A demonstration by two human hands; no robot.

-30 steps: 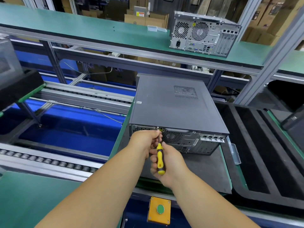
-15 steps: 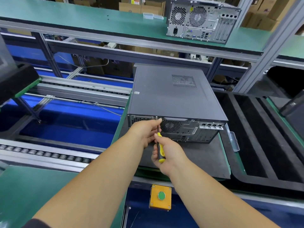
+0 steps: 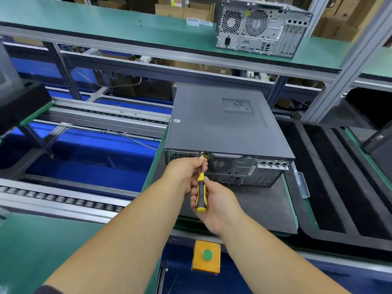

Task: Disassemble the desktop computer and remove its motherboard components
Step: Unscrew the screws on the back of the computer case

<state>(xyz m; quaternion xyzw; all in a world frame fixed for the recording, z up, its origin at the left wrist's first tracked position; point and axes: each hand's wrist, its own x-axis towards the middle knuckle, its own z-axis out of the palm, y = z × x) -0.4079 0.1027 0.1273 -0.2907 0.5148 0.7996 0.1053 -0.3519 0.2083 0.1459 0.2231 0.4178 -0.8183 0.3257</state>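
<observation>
- Head view: a dark desktop computer (image 3: 220, 122) is laid on its side on a black mat (image 3: 263, 206) at the centre of the counter (image 3: 42, 247), its rear panel turned toward 6 o'clock.
- A yellow-and-black screwdriver (image 3: 200, 192) is gripped by the right hand (image 3: 214, 204), whose fingers are curled round the handle.
- The metal shaft is pinched by the left hand (image 3: 186, 172) just below the tip, which is set at a screw (image 3: 202, 153) on the panel's top edge.
- A second computer (image 3: 263, 30) is seen on the shelf at 1 o'clock.
- A yellow box with a green button (image 3: 206, 256) is mounted at 6 o'clock.
</observation>
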